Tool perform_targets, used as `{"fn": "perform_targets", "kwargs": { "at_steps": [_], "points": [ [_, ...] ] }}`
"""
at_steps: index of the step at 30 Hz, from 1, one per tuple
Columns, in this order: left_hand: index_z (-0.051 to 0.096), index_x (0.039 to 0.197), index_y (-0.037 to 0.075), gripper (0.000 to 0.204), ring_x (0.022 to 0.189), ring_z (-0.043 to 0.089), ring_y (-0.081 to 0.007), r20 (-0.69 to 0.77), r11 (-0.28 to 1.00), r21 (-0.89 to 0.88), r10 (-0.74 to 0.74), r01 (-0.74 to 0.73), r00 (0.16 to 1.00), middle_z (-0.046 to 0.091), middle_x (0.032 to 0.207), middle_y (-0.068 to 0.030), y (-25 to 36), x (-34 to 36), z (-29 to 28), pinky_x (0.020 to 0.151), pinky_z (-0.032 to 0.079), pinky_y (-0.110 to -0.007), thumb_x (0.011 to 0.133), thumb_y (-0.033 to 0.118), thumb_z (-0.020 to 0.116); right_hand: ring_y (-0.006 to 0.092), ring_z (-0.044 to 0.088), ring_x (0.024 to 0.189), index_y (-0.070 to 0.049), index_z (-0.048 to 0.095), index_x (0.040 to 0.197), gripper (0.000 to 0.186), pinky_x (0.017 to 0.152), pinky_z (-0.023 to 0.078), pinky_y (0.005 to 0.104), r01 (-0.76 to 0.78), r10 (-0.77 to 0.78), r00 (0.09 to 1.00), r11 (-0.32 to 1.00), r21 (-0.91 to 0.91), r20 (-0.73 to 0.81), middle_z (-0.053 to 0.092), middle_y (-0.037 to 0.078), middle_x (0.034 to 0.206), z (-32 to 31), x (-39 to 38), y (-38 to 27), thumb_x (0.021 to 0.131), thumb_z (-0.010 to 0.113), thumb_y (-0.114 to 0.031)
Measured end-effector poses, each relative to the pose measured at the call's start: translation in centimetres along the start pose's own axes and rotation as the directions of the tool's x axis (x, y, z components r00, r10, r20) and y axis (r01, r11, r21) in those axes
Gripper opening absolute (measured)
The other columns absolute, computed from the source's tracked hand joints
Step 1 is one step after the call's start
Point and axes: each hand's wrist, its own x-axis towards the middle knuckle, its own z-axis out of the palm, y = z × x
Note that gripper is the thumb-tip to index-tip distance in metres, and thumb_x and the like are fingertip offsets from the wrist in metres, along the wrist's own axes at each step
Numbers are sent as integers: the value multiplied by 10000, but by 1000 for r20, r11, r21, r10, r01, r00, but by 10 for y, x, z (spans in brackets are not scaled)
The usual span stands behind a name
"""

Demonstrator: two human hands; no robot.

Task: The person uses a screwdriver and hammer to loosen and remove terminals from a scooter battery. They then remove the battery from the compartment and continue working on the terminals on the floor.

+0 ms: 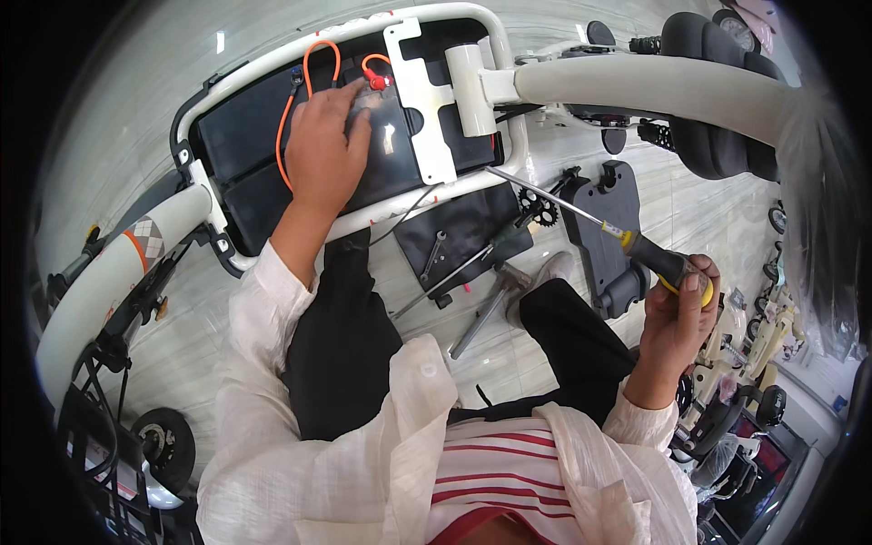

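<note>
My right hand (679,322) grips a long screwdriver (658,259) with a black-and-yellow handle, its steel shaft pointing up-left to the frame's edge. My left hand (325,150) rests over the black battery case (238,145), fingers extended and apart, index fingertip near or touching a red connector (378,81) on an orange cable. Another orange cable (282,136) loops beside that hand. The case sits inside a white tubular frame (490,23) of a vehicle, with a white slotted bracket (429,150) across it.
Below lie a black mat (445,222) with a wrench (432,254) and long tool, a hammer (509,282), a chainring (536,207) and a black plastic panel (607,245). Large tubes (636,84) cross both sides. Small vehicles (754,354) stand at right, a wheel (162,454) lower left.
</note>
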Motion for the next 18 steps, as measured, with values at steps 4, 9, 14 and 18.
{"fn": "perform_targets", "kwargs": {
  "at_steps": [4, 9, 14, 18],
  "points": [
    [660, 1195, 121, 363, 911, 596, -237, -25, 978, 210, 5, 1, 1000, 642, 984, -46, 10, 15, 4, 765, 507, -342, 844, 212, 689, 82, 520, 580, -5, 479, 1143, 297, 468, 411, 194, 33, -30, 997, 998, -51, 68, 643, 150, 981, 12, -3, -2, 919, 629, -130],
    [701, 1126, 139, 333, 946, 591, -245, 32, 963, 258, 75, -80, 997, 647, 986, -21, 3, 29, 9, 817, 469, -363, 809, 238, 721, 91, 557, 656, -2, 477, 1152, 328, 488, 438, 202, 30, -24, 994, 998, -53, 111, 641, 179, 1033, 24, -3, -5, 905, 650, -131],
    [737, 1059, 165, 304, 934, 581, -239, -44, 980, 112, 168, -162, 985, 653, 1031, -20, -3, 14, 16, 810, 449, -370, 761, 109, 732, 123, 599, 733, 16, 463, 1161, 394, 584, 492, 218, 256, -221, 947, 958, -133, 232, 623, 192, 1104, 55, -5, -15, 882, 688, -147],
    [738, 1078, 223, 382, 977, 562, -245, -32, 950, 198, 252, -241, 967, 640, 1140, -9, -7, 6, 15, 833, 440, -369, 719, 90, 732, 204, 602, 972, 29, 442, 1196, 415, 854, 490, 301, 508, -399, 807, 845, -167, 436, 573, 202, 1168, 85, 5, -17, 870, 674, -83]
  ]
}}
